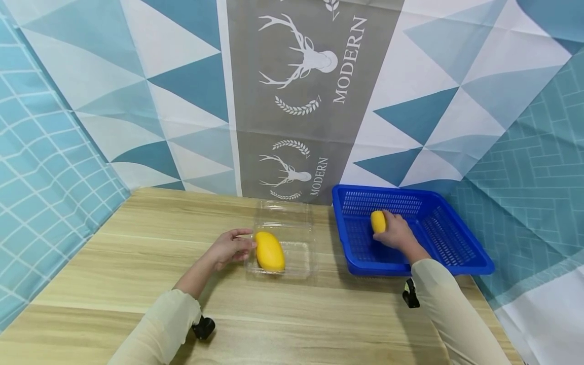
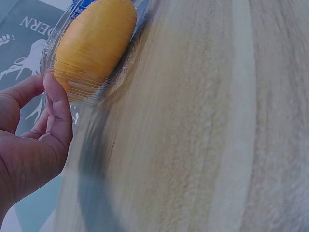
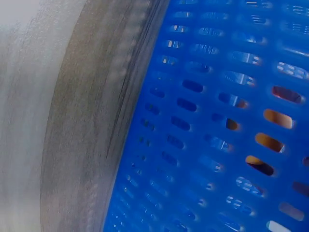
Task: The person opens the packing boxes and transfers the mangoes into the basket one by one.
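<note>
A clear plastic clamshell box (image 1: 298, 258) stands on the table with its lid raised at the back. In its left part lies a yellow mango (image 1: 270, 252). My left hand (image 1: 231, 247) pinches the box's left rim between thumb and fingers, close beside that mango (image 2: 96, 43), as the left wrist view shows. Inside the blue basket (image 1: 374, 266), my right hand (image 1: 396, 232) grips a second yellow mango (image 1: 378, 222) by its right side. In the right wrist view the basket wall (image 3: 193, 145) hides most of that hand; bits of yellow show through its slots.
The wooden table (image 1: 292, 314) reaches back to a patterned cloth wall (image 1: 292, 101). Tiled-pattern cloth hangs at left and right. The basket stands at the table's back right, against the cloth, some way to the right of the plastic box.
</note>
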A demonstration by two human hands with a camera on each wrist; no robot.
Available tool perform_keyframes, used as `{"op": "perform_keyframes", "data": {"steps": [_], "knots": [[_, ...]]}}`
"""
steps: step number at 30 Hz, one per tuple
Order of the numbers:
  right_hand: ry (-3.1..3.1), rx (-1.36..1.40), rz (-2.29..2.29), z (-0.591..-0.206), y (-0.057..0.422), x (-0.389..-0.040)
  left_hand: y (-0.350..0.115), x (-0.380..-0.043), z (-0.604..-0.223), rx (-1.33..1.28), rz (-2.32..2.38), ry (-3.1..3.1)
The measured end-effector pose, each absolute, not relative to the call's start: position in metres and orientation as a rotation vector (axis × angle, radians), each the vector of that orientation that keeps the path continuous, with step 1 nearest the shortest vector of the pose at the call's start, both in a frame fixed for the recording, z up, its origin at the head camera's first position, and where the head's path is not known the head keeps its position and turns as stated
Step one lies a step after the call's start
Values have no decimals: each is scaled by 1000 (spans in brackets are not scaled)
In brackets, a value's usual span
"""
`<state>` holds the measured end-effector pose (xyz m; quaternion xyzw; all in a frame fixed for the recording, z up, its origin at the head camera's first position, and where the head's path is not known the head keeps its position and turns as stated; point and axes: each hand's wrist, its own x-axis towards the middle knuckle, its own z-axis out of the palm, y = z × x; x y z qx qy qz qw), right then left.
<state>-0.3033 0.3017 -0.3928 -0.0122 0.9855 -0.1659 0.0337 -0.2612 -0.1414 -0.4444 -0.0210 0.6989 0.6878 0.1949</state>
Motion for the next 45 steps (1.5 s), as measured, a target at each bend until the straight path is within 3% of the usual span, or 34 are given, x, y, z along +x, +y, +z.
{"op": "perform_keyframes", "data": {"steps": [45], "knots": [[2882,-28,-543,-397,308,-298,-140,-259,-441,-79,1930,1969]]}}
